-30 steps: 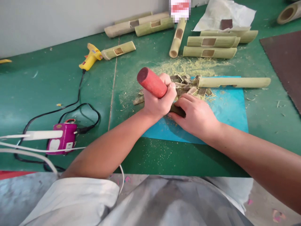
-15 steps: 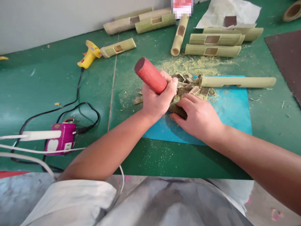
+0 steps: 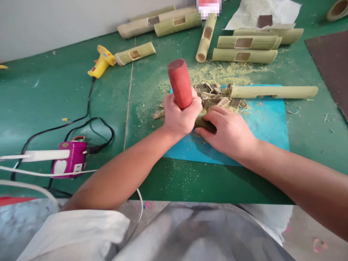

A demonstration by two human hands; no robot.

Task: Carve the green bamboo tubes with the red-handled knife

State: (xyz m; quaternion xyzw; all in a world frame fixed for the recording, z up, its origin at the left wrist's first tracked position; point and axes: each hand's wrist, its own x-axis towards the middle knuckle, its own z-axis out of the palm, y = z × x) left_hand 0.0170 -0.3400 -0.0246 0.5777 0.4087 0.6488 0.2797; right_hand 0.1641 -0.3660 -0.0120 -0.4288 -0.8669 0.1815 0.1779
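Note:
My left hand (image 3: 182, 114) is wrapped round a thick red wooden handle (image 3: 180, 85), which stands almost upright out of the top of the fist. Whatever tool end it has is hidden below the hand. Close by on the right, my right hand (image 3: 230, 127) grips a dark green bamboo piece (image 3: 206, 124) and holds it down over a blue sheet (image 3: 269, 123). Most of that piece lies under the fingers. Behind both hands is a heap of bamboo chips (image 3: 212, 95) with sawdust. A long pale bamboo tube (image 3: 274, 92) rests beside the heap, across the sheet's far edge.
Several bamboo tubes with cut windows (image 3: 246, 42) lie at the back. On the left are a yellow glue gun (image 3: 102, 63), its black cord and a purple power adapter (image 3: 70, 157) with white cables. A brown mat (image 3: 331, 65) covers the right side of the green table (image 3: 152, 181).
The red handle has swung from leaning left to nearly upright as my left hand turned. My right hand keeps its hold on the bamboo piece. The whole view has shifted slightly.

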